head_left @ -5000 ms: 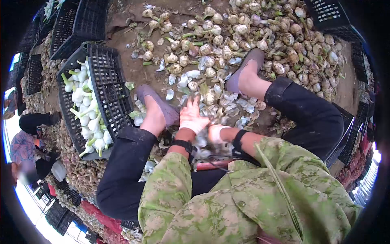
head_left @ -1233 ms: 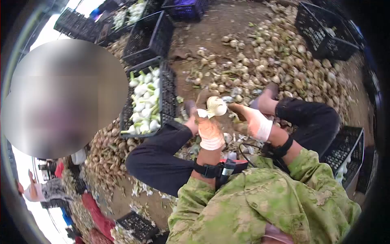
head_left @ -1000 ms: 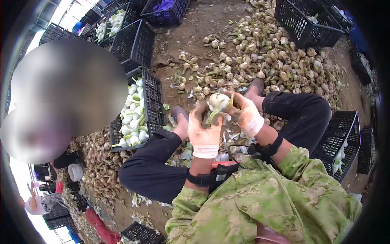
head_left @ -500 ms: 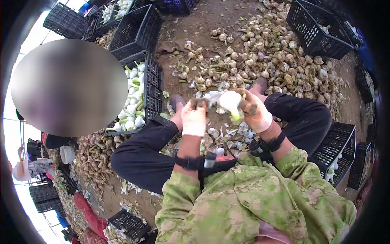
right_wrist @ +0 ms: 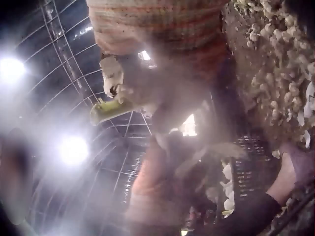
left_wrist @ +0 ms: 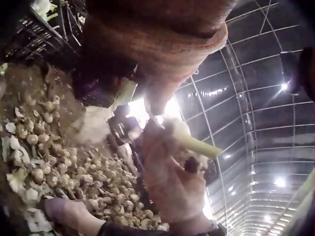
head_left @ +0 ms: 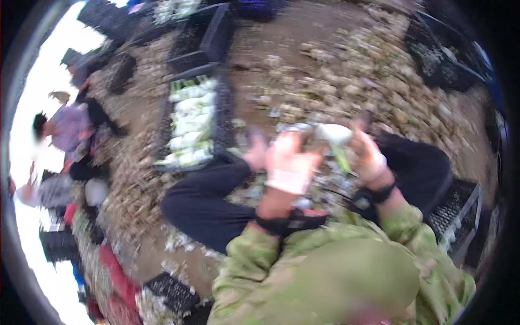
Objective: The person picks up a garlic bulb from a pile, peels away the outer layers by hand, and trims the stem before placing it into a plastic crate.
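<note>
A white garlic bulb (head_left: 334, 132) with a green stem (head_left: 341, 161) is held up between my gloved hands, over my lap. My right hand (head_left: 370, 155) grips the bulb from its right side; the stem slants down between the hands. My left hand (head_left: 292, 157) is at the bulb's left side, fingers blurred. In the left wrist view, a pale green strip of garlic skin (left_wrist: 125, 93) sticks out under the left fingers, with a whitish papery piece hanging by it. The right wrist view shows the cut stem end (right_wrist: 110, 112) beside the right glove.
A black crate (head_left: 223, 108) of peeled white garlic stands by my left foot. Unpeeled garlic (head_left: 379, 86) is heaped ahead and to the right. Another crate (head_left: 457, 214) stands beside my right knee. People (head_left: 70, 127) sit at the far left among more garlic.
Five seconds ago both hands were low over the floor litter. Since then a bulb has come up between them, and skin was pulled leftward from it. The left hand is now nearer the bulb.
</note>
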Demonstrator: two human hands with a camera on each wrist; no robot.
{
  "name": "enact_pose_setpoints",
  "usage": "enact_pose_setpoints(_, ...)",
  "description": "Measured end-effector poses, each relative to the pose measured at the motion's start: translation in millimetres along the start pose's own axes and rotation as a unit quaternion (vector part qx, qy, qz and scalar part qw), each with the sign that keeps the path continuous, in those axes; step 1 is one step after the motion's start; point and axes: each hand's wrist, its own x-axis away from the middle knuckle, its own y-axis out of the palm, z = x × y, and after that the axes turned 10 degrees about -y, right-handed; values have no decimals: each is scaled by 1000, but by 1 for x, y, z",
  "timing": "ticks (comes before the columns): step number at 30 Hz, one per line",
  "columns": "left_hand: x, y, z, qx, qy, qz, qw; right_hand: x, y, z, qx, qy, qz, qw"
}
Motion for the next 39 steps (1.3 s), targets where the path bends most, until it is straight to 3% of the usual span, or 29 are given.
enact_pose_setpoints(2, 10, 11, -8, 47, -27, 70, 996, 5, 5, 5, 42, -8, 9, 999)
enact_pose_setpoints(3, 6, 19, -18, -122, 46, 168, 977, 2, 7, 9, 8, -4, 22, 1000)
enact_pose_setpoints(5, 3, 18, -12, 92, 28, 161, 982, 2, 3, 15, -48, 2, 30, 998)
enact_pose_setpoints(6, 1, 27, -17, 94, 94, 213, 968, 2, -1, 19, -64, 3, 29, 998)
enact_pose_setpoints(8, 1, 14, -12, 215, -21, 157, 964, 2, -8, 28, 22, -38, -16, 999)
enact_pose_setpoints(10, 3, 11, -13, 182, -12, 146, 972, 2, -26, 35, 82, -63, -113, 988)
enact_pose_setpoints(12, 3, 12, -21, 197, 5, 148, 969, 4, -18, 41, -216, 36, -104, 970)
enact_pose_setpoints(13, 4, 18, -25, 217, 20, 144, 965, 5, -13, 41, -151, 48, -45, 986)
enact_pose_setpoints(14, 13, 6, -13, 129, 8, 195, 972, 8, -8, 34, -113, 104, -1, 988)
enact_pose_setpoints(15, 17, -8, -10, -39, -18, 164, 986, 10, -4, 28, -80, 163, 44, 982)
enact_pose_setpoints(16, 8, -1, -32, -153, 103, 186, 965, 10, 1, 24, -53, 220, 88, 970)
enact_pose_setpoints(17, -2, 7, -54, -261, 220, 230, 911, 12, -14, 27, -10, 182, -22, 983)
enact_pose_setpoints(18, -18, 7, -88, -368, 9, 50, 928, 12, -8, 21, 48, 142, -60, 987)
enact_pose_setpoints(19, -12, -4, -73, -28, -59, 49, 997, 14, -4, 14, 108, 99, -92, 985)
enact_pose_setpoints(20, -5, -16, -55, 326, -77, 83, 939, 16, 1, 6, 166, 54, -118, 978)
enact_pose_setpoints(21, -3, -19, -48, 336, -144, 104, 925, 16, -4, 8, 148, 48, -116, 981)
enact_pose_setpoints(22, -8, -15, -64, 439, -115, 92, 886, 17, -8, 9, 130, 43, -114, 984)
enact_pose_setpoints(23, -12, -15, -82, 446, -179, 69, 874, 18, -12, 9, 111, 38, -111, 987)
enact_pose_setpoints(24, -15, -10, -107, 302, -160, 76, 937, 15, -14, 12, -26, 79, -113, 990)
enact_pose_setpoints(26, 3, -12, -75, 24, -60, 72, 995, 8, -13, 14, -294, 182, -83, 934)
enact_pose_setpoints(28, 13, -14, -92, -4, -74, -59, 995, 10, -9, 1, 33, 87, -122, 988)
enact_pose_setpoints(29, 12, -20, -94, -117, -166, -147, 968, 10, -20, 13, -39, 113, -156, 980)
enact_pose_setpoints(30, 15, -19, -93, -120, -164, -154, 967, 12, -22, 12, -40, 112, -149, 982)
enact_pose_setpoints(33, 30, -25, -44, -288, 17, -8, 957, 11, -14, -1, 111, 65, -120, 984)
enact_pose_setpoints(34, 31, -23, -34, -288, 17, -8, 957, 11, -15, 1, 111, 66, -120, 984)
enact_pose_setpoints(35, 33, -19, -24, -110, 35, -30, 993, 11, -16, 5, 170, 22, -136, 976)
enact_pose_setpoints(37, 29, -2, -38, 169, 77, -31, 982, 11, -8, -4, 301, -22, -148, 942)
enact_pose_setpoints(38, 24, 1, -49, 148, 92, 7, 985, 12, -3, -8, 302, -23, -144, 942)
enact_pose_setpoints(39, 27, 1, -59, 149, 17, -17, 989, 13, 2, -11, 353, -34, -124, 927)
